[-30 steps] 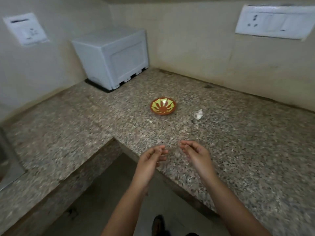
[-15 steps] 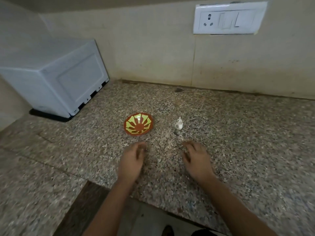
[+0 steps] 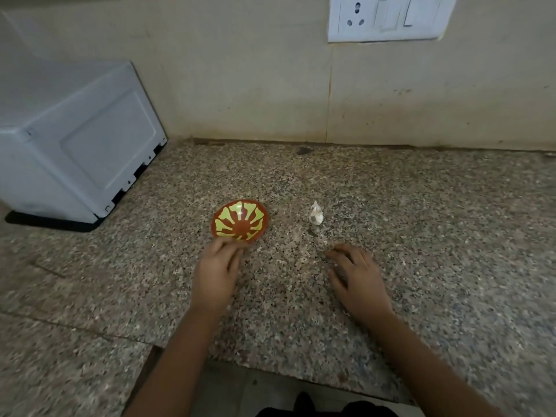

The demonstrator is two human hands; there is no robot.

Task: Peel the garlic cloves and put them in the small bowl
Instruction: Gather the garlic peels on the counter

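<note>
While the garlic (image 3: 316, 214), white and papery-looking, lies on the speckled tabletop (image 3: 436, 236) just right of the frame's centre, the small bowl (image 3: 239, 219), red with yellow-green petals, sits to its left, near it but apart. At the bowl's near rim is the left hand (image 3: 215, 272), its fingers (image 3: 228, 251) bent and blurred against the edge; whether they grasp the rim cannot be told. Below and right of the garlic the right hand (image 3: 358, 278) is palm down, fingers spread and released, holding nothing, short of the garlic. A white appliance (image 3: 75, 152) fills the upper left of the frame, a switch plate (image 3: 388, 18) on the wall the upper right
</note>
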